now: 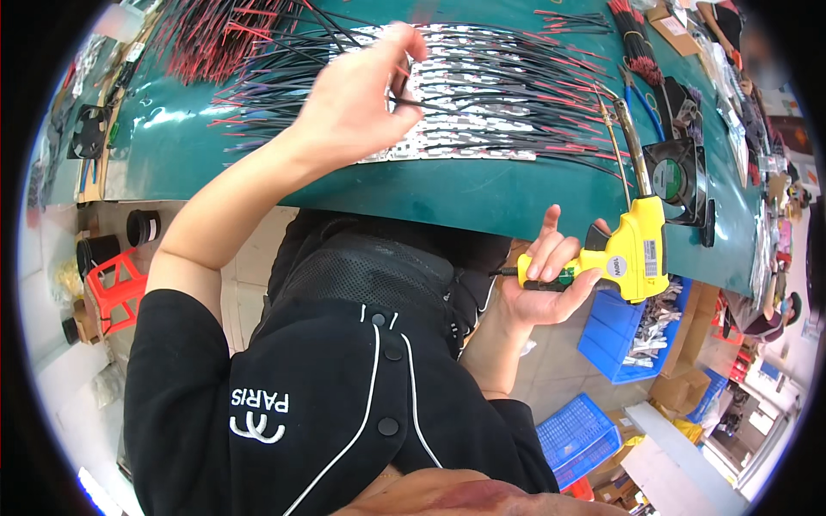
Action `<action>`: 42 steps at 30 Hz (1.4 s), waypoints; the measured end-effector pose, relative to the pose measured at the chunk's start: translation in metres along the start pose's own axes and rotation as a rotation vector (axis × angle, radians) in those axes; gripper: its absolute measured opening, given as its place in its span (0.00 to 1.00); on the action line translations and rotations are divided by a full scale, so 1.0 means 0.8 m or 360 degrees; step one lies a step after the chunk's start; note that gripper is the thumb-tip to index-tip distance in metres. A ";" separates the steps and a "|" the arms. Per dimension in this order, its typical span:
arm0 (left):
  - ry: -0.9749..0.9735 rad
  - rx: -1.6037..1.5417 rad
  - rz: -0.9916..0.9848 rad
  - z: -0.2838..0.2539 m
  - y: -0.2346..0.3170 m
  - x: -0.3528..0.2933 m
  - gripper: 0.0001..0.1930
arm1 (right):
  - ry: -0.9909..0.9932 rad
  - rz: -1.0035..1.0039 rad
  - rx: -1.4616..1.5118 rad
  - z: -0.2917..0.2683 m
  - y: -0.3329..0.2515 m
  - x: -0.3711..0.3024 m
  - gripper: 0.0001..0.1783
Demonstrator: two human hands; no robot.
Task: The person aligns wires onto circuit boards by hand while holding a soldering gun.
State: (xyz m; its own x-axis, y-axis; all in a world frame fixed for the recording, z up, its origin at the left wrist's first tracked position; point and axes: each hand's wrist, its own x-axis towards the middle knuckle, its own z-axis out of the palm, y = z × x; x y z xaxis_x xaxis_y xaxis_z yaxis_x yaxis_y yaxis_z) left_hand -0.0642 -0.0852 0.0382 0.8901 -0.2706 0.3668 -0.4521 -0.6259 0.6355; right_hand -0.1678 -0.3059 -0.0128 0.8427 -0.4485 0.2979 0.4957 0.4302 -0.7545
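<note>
My left hand (pixel 357 99) is over the white boards (pixel 465 77), its fingers curled and slightly blurred. Dark wires show in its grip and run out past its knuckles, though the palm is mostly hidden. Rows of black wires (pixel 508 107) with red ends lie across the boards and stick out on both sides. On the right, my right hand (pixel 551 271) is wrapped around the handle of a yellow soldering gun (pixel 637 254), one finger raised. Its metal barrel and thin feed tube point up toward the red wire ends at the boards' right side.
A large heap of red and black wires (pixel 224 39) lies at the far left of the green table (pixel 172 146). Another wire bundle (pixel 635 43), blue-handled pliers (pixel 644 107) and a black fan (pixel 675 176) are at the right. Blue bins (pixel 615 335) stand below the table's right edge.
</note>
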 end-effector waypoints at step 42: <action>0.0096 0.0887 -0.0043 0.015 -0.130 0.034 0.13 | -0.0523 0.0110 -0.0124 0.066 0.029 0.070 0.26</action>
State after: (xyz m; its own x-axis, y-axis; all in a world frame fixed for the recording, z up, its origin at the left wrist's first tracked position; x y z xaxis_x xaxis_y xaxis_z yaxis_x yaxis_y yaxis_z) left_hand 0.0079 -0.0360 -0.0259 0.8887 -0.2171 0.4038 -0.3158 -0.9284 0.1959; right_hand -0.0980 -0.2799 0.0176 0.9027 -0.1382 0.4074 0.4280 0.3840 -0.8181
